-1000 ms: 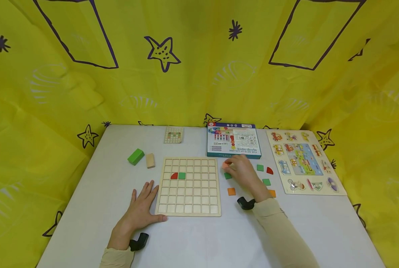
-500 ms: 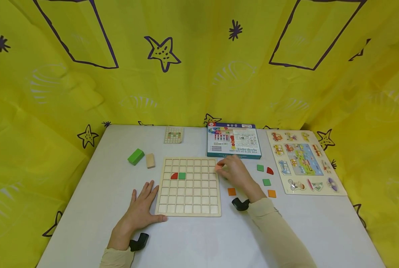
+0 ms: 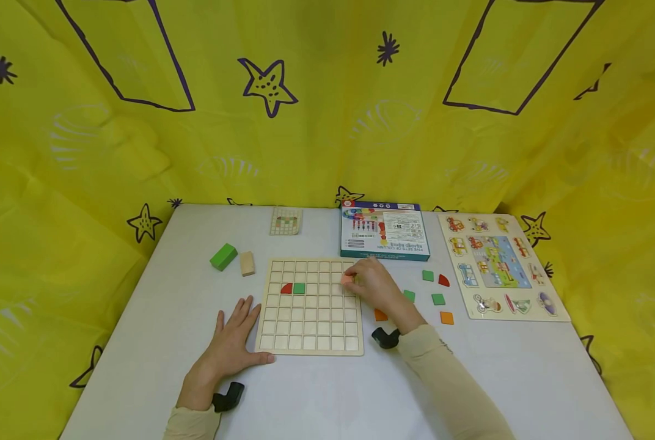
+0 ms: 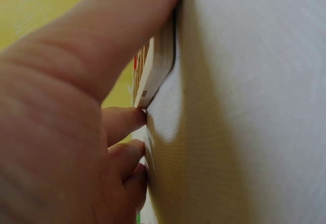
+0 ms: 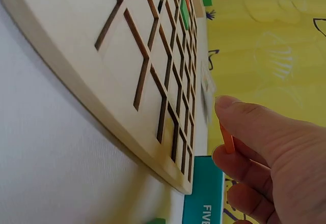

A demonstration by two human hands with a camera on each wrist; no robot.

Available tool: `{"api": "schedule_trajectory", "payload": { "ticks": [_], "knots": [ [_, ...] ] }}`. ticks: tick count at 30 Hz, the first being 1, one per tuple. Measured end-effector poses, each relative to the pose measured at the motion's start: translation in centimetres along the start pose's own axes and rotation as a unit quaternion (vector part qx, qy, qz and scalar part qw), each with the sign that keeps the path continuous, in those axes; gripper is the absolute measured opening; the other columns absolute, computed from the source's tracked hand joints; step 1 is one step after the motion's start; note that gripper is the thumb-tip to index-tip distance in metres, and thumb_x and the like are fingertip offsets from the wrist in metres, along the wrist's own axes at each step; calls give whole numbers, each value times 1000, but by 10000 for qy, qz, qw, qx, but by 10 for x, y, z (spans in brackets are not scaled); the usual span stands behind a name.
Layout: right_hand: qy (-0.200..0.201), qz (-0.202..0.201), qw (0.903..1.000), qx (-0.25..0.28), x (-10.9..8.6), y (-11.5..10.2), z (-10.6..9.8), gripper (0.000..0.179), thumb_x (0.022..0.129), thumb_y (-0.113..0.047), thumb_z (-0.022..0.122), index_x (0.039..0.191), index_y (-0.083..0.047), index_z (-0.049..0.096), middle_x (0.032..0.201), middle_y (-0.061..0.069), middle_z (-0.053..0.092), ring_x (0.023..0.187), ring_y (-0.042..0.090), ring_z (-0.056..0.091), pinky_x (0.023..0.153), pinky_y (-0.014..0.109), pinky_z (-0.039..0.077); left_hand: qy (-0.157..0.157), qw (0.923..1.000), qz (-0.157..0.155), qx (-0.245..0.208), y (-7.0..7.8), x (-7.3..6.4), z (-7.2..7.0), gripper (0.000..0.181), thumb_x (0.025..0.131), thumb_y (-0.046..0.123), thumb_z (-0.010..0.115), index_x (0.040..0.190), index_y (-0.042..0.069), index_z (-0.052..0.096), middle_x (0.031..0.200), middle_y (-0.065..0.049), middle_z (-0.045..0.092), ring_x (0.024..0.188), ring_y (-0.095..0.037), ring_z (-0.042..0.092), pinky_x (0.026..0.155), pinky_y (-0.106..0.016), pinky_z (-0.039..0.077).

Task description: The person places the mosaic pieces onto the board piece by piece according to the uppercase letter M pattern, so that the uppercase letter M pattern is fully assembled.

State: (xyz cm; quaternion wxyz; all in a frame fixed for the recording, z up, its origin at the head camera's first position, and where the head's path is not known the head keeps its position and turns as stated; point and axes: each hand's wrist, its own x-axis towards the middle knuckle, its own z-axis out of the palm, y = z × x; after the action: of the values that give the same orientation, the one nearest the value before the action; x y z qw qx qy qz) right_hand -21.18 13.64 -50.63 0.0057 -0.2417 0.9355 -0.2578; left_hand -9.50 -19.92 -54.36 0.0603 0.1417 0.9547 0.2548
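A wooden grid board (image 3: 311, 327) lies mid-table, with a red quarter-circle tile (image 3: 286, 288) and a green square tile (image 3: 299, 288) side by side in its cells. My right hand (image 3: 376, 286) pinches an orange tile (image 5: 227, 138) between thumb and forefinger, above the board's upper right cells. Spread flat, my left hand (image 3: 230, 342) rests on the table at the board's left edge; its thumb (image 4: 137, 10) touches the lower left corner. Loose green tiles (image 3: 439, 299), orange tiles (image 3: 446, 318) and a red quarter-circle (image 3: 443, 280) lie right of the board, some partly behind my right hand.
A small pattern card (image 3: 286, 221) and a flat printed box (image 3: 384, 232) lie at the back. Left of the board are a green block (image 3: 223, 257) and a plain wooden block (image 3: 247, 264). A picture puzzle board (image 3: 500, 269) lies far right, before the yellow curtain (image 3: 327, 122).
My right hand has carried the orange tile leftward from the loose tiles to over the board's right columns. A green tile it covered now shows. My left hand has stayed put.
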Motion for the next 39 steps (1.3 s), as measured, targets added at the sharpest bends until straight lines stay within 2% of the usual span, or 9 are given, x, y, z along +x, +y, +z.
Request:
{"api": "schedule_trajectory", "payload": {
  "ticks": [3,8,10,15,27,35,39],
  "knots": [
    [-90,67,9999,6,1,-2,3,28,90,-29,72,108,-7,73,103,2,67,100,22,52,95,41,40,6,10000,-4,-9,0,0,0,116,66,65,79,149,-2,34,159,-20,17,145,-37,10,109,-64,-3],
    [-121,65,9999,78,2,-5,8,29,90,-30,72,108,-8,74,102,-1,66,95,18,49,87,35,42,10,10000,-2,10,1,1,-1,116,66,65,79,149,-2,35,158,-20,17,145,-38,11,109,-64,-2],
    [-99,-50,9999,70,3,-6,10,29,90,-30,72,108,-7,74,101,-1,67,93,18,48,83,34,43,15,10000,5,15,1,1,-1,116,66,65,79,149,-2,35,158,-20,17,145,-38,11,109,-64,-2],
    [-53,-302,9995,61,6,-8,14,26,91,-28,72,106,-7,74,101,-1,67,94,17,50,84,33,43,33,10000,18,2,1,1,-1,116,65,65,79,149,-2,35,158,-21,18,145,-38,11,109,-64,-2],
    [-76,-514,9986,-41,13,-18,24,22,91,-30,71,101,-10,74,98,-2,68,89,15,49,81,33,43,8,10000,-1,-6,2,0,-2,115,66,64,80,149,-2,35,158,-21,17,145,-38,10,109,-64,-2],
    [-97,-834,9964,-111,17,-27,28,23,90,-29,73,102,-9,74,96,0,68,86,16,50,79,33,43,15,10000,-8,0,2,0,-2,116,66,65,79,149,-2,35,158,-21,18,145,-39,10,109,-65,-3],
    [-189,-804,9965,-108,17,-32,30,24,90,-30,72,103,-9,74,98,0,68,86,16,49,78,32,43,4,10000,-18,46,1,0,-1,116,66,66,78,149,-2,35,158,-21,18,145,-39,11,109,-65,-2]
  ]
}}
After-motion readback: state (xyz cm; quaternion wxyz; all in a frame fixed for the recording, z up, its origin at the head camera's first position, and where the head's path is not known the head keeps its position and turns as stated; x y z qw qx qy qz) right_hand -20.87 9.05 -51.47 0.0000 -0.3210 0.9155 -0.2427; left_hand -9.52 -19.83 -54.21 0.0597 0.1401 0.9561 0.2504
